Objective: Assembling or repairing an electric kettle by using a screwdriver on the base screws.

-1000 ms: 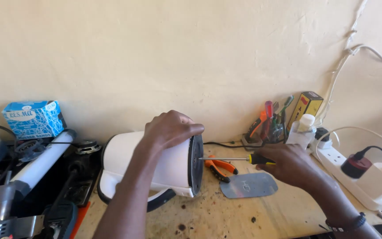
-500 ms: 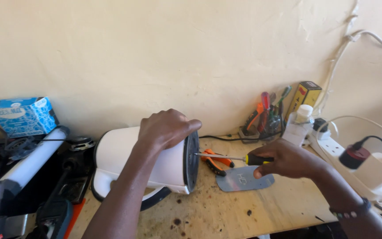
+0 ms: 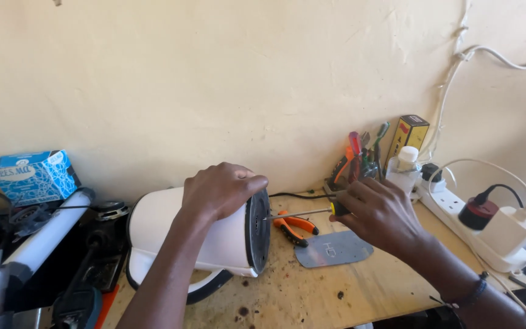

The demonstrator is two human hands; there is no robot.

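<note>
Left hand [image 3: 220,192] clamped over kettle [image 3: 196,234] on bench [image 3: 312,292]; right hand [image 3: 382,213], at three o'clock, gripping screwdriver [image 3: 302,213] against its base.

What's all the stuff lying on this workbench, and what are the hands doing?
Electric kettle: one, white, on its side, centre of bench.
Screwdriver: one, yellow-black handle, tip at kettle's black base.
Pliers: one, orange-handled, beside kettle base.
Metal plate: one, grey, flat on bench.
Power strip: one, white, right.
Tissue box: one, blue, left by wall.
Left hand: grips the kettle.
Right hand: holds the screwdriver.
</note>
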